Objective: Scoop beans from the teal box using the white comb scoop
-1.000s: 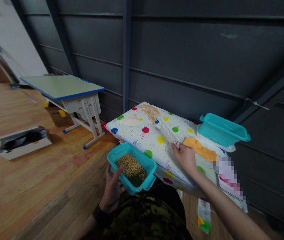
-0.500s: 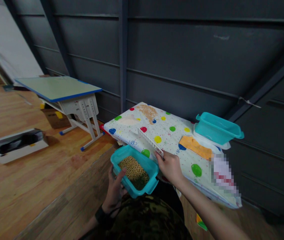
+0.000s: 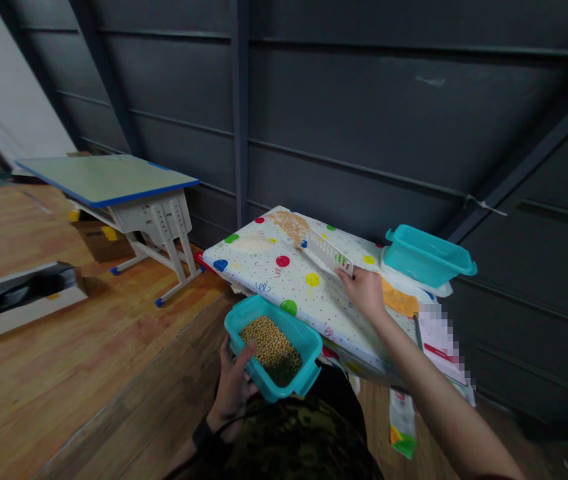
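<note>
My left hand (image 3: 234, 383) grips the near-left side of a teal plastic container (image 3: 313, 337), thumb over its rim, at the table's front edge. Inside lie pale yellow beans (image 3: 267, 339), with a smaller patch of dark green beans (image 3: 287, 371) at the near end. Over the table, my right hand (image 3: 368, 293) pinches one end of a white slotted plastic strip (image 3: 328, 252). The strip's far end is close to a spread of brown grain (image 3: 289, 225). Left of that grain is a pale, whitish patch (image 3: 251, 244) on the balloon-print tablecloth (image 3: 297, 283).
A second teal container (image 3: 427, 257) stands on a white lid (image 3: 441, 288) at the table's right, beside an orange cloth (image 3: 399, 298) and a blurred-out flat item (image 3: 437, 333). Left is a school desk (image 3: 109, 179); a white box (image 3: 24, 300) sits on the floor. A dark panelled wall (image 3: 354, 100) rises behind.
My right hand has moved the white slotted strip farther back and to the right, toward the brown grain. My left hand still holds the container, hardly moved.
</note>
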